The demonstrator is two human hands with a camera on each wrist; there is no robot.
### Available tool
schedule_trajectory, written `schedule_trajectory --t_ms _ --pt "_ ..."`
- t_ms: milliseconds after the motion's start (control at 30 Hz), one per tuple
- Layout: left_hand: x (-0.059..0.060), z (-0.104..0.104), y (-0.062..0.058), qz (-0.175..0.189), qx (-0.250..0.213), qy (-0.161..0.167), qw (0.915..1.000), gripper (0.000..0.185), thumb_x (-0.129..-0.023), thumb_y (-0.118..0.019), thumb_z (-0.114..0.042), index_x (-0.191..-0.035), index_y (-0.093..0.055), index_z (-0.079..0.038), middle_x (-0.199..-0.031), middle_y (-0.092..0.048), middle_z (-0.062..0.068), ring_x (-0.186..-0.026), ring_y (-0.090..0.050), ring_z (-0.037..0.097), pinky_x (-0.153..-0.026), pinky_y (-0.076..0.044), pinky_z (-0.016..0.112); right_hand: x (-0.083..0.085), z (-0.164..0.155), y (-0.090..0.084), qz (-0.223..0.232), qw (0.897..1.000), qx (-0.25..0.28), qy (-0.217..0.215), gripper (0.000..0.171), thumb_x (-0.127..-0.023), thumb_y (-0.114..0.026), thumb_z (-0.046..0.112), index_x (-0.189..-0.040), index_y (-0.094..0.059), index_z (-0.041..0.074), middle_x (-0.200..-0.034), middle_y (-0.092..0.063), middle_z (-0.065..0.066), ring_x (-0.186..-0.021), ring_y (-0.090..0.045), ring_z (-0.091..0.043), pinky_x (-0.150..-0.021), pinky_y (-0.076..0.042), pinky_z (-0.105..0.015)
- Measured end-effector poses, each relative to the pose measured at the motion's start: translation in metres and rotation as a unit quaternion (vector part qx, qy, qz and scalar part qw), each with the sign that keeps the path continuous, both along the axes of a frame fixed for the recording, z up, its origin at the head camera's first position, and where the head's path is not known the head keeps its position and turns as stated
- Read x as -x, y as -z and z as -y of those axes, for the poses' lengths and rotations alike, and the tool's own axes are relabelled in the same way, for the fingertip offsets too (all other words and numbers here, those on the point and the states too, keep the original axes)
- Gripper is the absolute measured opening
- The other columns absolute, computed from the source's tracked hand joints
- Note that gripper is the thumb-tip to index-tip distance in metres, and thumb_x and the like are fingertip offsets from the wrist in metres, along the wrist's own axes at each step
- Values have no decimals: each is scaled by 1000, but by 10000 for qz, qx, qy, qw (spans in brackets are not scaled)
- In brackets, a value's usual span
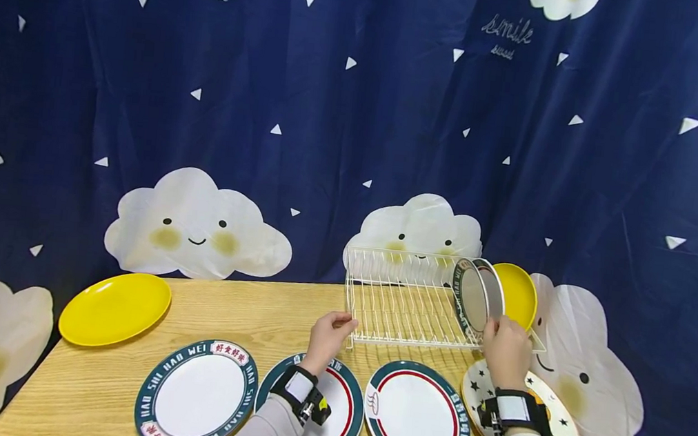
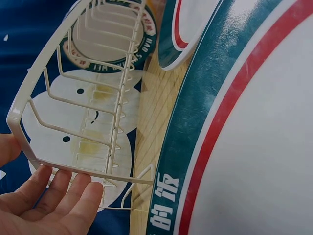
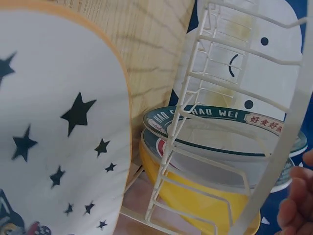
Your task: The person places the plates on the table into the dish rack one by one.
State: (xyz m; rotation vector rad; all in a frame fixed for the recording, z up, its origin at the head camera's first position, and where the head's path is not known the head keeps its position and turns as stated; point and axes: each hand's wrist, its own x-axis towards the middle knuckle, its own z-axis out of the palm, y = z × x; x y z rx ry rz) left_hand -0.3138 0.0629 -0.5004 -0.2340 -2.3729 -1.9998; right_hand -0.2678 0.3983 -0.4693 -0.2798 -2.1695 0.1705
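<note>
Left hand [image 1: 327,337] gripping the near left corner of wire dish rack [image 1: 404,299]; right hand [image 1: 504,349] grasping green-rimmed plate [image 1: 471,296] upright in rack, beside yellow plate [image 1: 518,295].

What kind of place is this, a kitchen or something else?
Probably a staged recording corner, not a real kitchen. A blue cloud-print curtain hangs as backdrop behind a wooden table laid with plates, with a wire dish rack. No sink or stove is in view.

Both hands [image 1: 329,334] [image 1: 506,349] reach forward, fingers curled.
</note>
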Motion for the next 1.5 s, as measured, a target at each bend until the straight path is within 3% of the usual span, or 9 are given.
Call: schedule_trajectory --t_ms 200,533,633,867,1067,1167,1333,1500 --pt "1 0 1 42 -26 -25 10000 36 -80 -64 -38 -103 -64 -9 -95 -65 3 -87 -60 14 -71 -50 25 -11 -3 5 203 9956 873 277 35 -86 -56 21 -57 -46 4 -54 -44 -12 -48 -44 -29 -40 -22 -31" --pt "0 -1 1 61 -20 -78 9999 40 -80 -64 -38 -105 -64 -7 -94 -65 3 -86 -59 13 -70 -50 24 -23 -11 27 870 9765 1790 829 47 -92 -41 29 -51 -41 5 -46 -36 -5 -42 -31 -21 -36 -18 -28" --pt "0 -1 2 56 -12 -116 9999 41 -80 -64 -39 -106 -64 -7 -95 -65 3 -86 -59 13 -70 -50 24 -22 -12 30 906 9695 2127 815 50 -92 -38 30 -47 -40 6 -43 -33 -3 -41 -29 -20 -36 -17 -28" --pt "0 -2 4 23 -102 -159 9998 38 -79 -65 -40 -102 -65 -9 -94 -66 3 -85 -59 13 -70 -50 24 -19 -13 31 635 9425 3209 687 46 -86 -42 24 -43 -39 9 -38 -29 3 -37 -27 -17 -33 -18 -28" --pt "-1 2 -4 -53 186 -26 9998 41 -81 -63 -39 -106 -64 -6 -95 -66 3 -85 -59 13 -67 -49 23 -17 -8 27 593 9331 3476 706 45 -86 -42 23 -42 -38 10 -37 -28 5 -37 -26 -15 -32 -19 -28" --pt "-2 10 -10 -185 451 121 9987 37 -83 -61 -35 -106 -64 -6 -97 -66 5 -87 -60 16 -68 -50 24 -17 -4 26 598 9278 3619 687 45 -86 -42 23 -43 -40 9 -38 -30 4 -37 -28 -16 -32 -20 -29" --pt "-6 37 -15 -291 969 291 9944 32 -85 -59 -29 -107 -63 -6 -103 -65 8 -94 -61 20 -75 -52 30 -18 -3 28 631 9310 3524 707 45 -87 -41 24 -45 -40 7 -39 -30 3 -38 -28 -17 -33 -20 -29" --pt "-5 81 -24 -367 1477 104 9883 33 -85 -59 -29 -109 -62 -6 -103 -66 7 -94 -61 20 -77 -52 32 -18 -6 30 676 9322 3486 697 45 -89 -39 26 -49 -41 6 -41 -32 0 -38 -29 -17 -34 -20 -28"
